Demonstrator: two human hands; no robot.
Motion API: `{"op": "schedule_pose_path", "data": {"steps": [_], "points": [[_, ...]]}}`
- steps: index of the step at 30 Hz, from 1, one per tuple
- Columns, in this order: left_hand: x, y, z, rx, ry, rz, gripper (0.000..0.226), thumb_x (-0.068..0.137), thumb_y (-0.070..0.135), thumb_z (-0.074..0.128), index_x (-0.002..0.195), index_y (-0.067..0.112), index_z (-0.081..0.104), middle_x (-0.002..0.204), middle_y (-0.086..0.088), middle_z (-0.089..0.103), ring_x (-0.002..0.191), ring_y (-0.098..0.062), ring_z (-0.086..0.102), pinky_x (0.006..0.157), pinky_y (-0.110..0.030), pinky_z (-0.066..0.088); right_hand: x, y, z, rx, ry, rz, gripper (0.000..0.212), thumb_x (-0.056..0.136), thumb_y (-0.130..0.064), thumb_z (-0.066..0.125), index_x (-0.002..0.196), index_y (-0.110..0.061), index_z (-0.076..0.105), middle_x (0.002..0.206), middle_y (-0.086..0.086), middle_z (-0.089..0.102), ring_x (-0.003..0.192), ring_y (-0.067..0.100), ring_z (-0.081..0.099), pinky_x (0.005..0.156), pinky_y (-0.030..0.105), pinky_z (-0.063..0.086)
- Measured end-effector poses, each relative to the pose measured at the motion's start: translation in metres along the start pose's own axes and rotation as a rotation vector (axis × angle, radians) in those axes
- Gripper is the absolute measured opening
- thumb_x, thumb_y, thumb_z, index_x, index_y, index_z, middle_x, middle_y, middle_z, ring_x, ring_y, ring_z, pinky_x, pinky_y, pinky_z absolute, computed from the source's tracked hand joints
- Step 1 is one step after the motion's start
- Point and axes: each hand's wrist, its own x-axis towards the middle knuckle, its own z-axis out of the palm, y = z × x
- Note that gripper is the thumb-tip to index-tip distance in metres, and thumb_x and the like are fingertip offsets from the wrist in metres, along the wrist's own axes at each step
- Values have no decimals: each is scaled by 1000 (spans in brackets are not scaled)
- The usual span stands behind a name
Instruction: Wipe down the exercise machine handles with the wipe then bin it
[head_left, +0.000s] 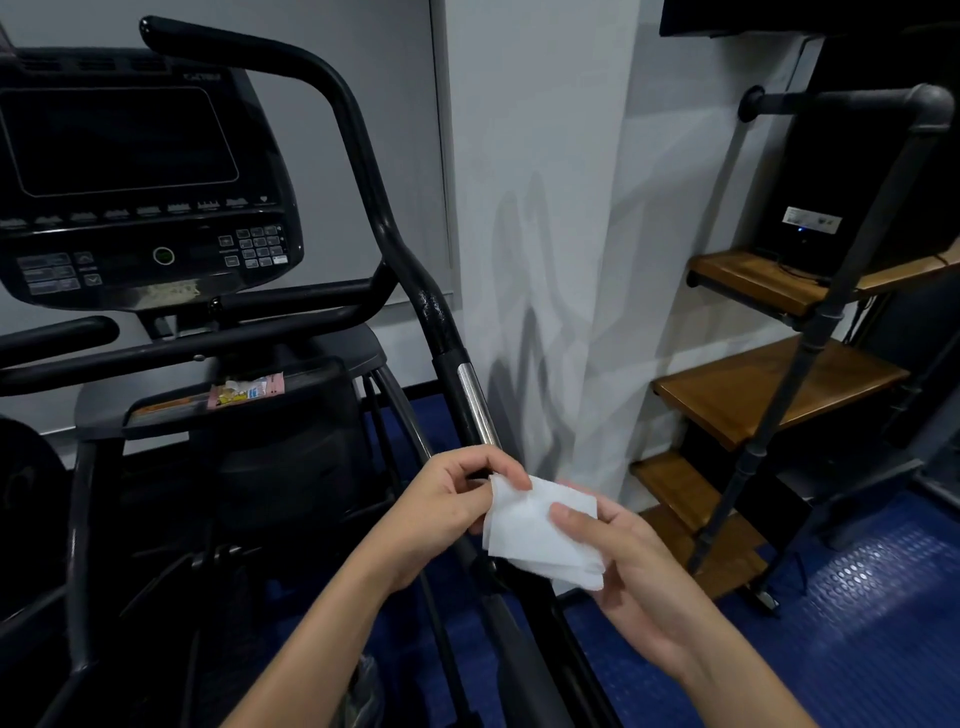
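Both hands hold the white wipe (540, 525): left hand (447, 506) pinches its corner, right hand (623, 561) grips it, handle (470, 395) just above.

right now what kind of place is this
Likely a small gym or home workout room: an exercise machine with a console, a weight plate and blue rubber flooring.

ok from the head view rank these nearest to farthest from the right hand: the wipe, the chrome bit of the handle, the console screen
1. wipe: held in the right hand, pinched by the left hand too.
2. chrome section of the handle: just above the hands.
3. console screen: far up on the left.
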Motion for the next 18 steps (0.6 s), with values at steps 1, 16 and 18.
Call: {"op": "schedule_pose_path", "data": {"steps": [1,16,18], "points": [[0,-1,-2,21,-4,0,23,99,-1,61,94,16,75,94,-4,68,72,-15,54,60,-22,43,1,2,-3,6,39,-15,42,91,-15,67,132,-7,61,119,18,72,109,30,70,79,33,60],[29,-5,-23,-41,603,4,20,98,29,69,117,24,66,112,-6,70,83,-12,66,78,-34,53,53,66,-8,-891,198,-542,17,87,-35,77,101,-36,67,114,-13,55,99,5,60,79,12,48],[32,-1,-26,-3,623,23,29,96,36,71,122,27,62,114,0,68,90,-14,67,85,-36,56,53,71,-14,-816,216,-534,22,90,-51,68,108,-40,63,109,-12,58,97,11,63,81,21,53]]}}
